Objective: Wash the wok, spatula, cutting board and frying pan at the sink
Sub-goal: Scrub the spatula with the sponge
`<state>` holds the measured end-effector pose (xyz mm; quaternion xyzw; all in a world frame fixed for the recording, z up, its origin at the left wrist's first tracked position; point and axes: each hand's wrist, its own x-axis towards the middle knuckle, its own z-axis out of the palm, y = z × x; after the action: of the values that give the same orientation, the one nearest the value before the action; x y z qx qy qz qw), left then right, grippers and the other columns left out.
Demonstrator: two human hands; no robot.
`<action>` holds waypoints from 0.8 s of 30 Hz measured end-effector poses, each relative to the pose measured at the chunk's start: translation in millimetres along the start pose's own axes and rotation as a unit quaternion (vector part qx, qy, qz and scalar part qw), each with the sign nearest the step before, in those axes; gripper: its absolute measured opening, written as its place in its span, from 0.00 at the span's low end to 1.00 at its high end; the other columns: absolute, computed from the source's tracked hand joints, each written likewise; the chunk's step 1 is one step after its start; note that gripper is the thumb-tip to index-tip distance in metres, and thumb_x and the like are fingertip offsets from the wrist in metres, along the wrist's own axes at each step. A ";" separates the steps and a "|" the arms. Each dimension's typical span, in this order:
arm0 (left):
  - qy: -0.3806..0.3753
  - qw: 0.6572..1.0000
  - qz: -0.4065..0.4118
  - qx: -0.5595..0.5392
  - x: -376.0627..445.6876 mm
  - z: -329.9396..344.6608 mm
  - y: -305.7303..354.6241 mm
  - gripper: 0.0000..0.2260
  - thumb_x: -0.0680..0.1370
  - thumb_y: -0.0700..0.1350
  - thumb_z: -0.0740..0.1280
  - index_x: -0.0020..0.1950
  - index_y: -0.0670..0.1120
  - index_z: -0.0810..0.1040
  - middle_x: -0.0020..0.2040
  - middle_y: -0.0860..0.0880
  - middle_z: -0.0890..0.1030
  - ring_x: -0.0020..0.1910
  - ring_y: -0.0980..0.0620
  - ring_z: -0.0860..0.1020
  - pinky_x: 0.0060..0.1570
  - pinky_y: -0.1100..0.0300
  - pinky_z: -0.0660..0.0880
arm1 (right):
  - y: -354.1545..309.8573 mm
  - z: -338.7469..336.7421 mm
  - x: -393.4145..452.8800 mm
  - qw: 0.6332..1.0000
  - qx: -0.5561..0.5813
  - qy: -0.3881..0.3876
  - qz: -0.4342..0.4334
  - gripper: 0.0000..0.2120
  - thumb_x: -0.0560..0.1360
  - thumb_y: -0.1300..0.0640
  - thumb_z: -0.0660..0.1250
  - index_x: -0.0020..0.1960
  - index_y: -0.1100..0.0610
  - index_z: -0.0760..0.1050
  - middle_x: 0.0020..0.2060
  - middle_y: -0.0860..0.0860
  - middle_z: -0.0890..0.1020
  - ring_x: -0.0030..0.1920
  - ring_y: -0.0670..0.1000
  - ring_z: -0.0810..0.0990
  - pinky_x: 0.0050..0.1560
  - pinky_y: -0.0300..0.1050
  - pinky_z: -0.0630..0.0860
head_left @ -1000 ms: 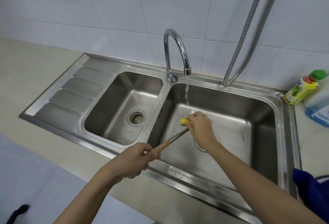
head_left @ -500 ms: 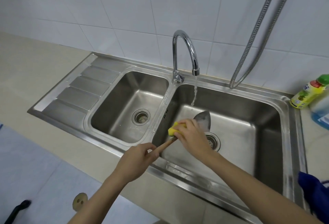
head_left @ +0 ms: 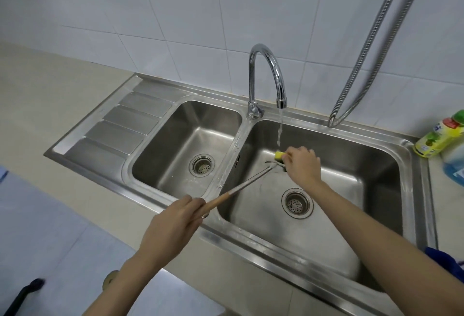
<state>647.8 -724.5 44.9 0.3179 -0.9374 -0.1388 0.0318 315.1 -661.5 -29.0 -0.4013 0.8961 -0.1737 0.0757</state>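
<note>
My left hand (head_left: 173,220) grips the wooden end of the spatula (head_left: 247,182) over the front rim of the steel sink (head_left: 253,237). The metal shaft runs up and right into the right basin. My right hand (head_left: 302,165) holds a yellow sponge (head_left: 278,155) against the spatula's blade, which it mostly hides. Water runs from the curved tap (head_left: 266,74) and falls just left of the sponge. No wok, cutting board or frying pan is in view.
The left basin (head_left: 185,145) has a drain and a ribbed drainboard (head_left: 120,124) beside it. A detergent bottle (head_left: 439,137) and a blue bottle (head_left: 454,165) stand at the right edge. A metal hose (head_left: 371,47) hangs from above. A blue cloth (head_left: 444,260) lies at the front right.
My right hand with the sponge has slid from the handle end up along the shaft to the blade, under the running water. My left hand keeps its grip.
</note>
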 end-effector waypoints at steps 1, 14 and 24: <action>0.002 1.000 0.010 0.003 -3.0 -2.2 -2.2 0.10 0.78 0.50 0.67 0.56 0.58 0.71 0.45 0.58 0.74 0.38 0.56 0.74 0.31 0.57 0.77 | 4.6 -0.4 5.3 0.997 0.048 -0.035 0.050 0.11 0.79 0.50 0.59 0.52 0.53 0.77 0.49 0.54 0.81 0.51 0.58 0.76 0.50 0.50 0.70; 0.033 0.990 0.037 0.130 -2.6 -14.5 18.3 0.08 0.75 0.48 0.70 0.52 0.54 0.76 0.36 0.56 0.71 0.30 0.54 0.71 0.17 0.58 0.69 | 21.5 8.8 -5.1 0.980 0.162 0.083 0.084 0.10 0.79 0.53 0.61 0.52 0.56 0.78 0.48 0.58 0.78 0.49 0.61 0.75 0.49 0.51 0.72; 0.031 0.987 0.031 0.153 17.3 -17.7 35.4 0.08 0.71 0.45 0.74 0.48 0.52 0.78 0.33 0.55 0.72 0.27 0.53 0.71 0.17 0.58 0.70 | 11.8 10.9 -20.2 0.978 0.196 0.047 -0.055 0.09 0.78 0.51 0.62 0.51 0.53 0.78 0.45 0.52 0.79 0.47 0.54 0.74 0.46 0.49 0.70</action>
<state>615.9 -712.3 71.3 0.2942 -0.9555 0.0171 0.0157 323.4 -641.8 -43.6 -0.4189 0.8238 -0.3684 0.1008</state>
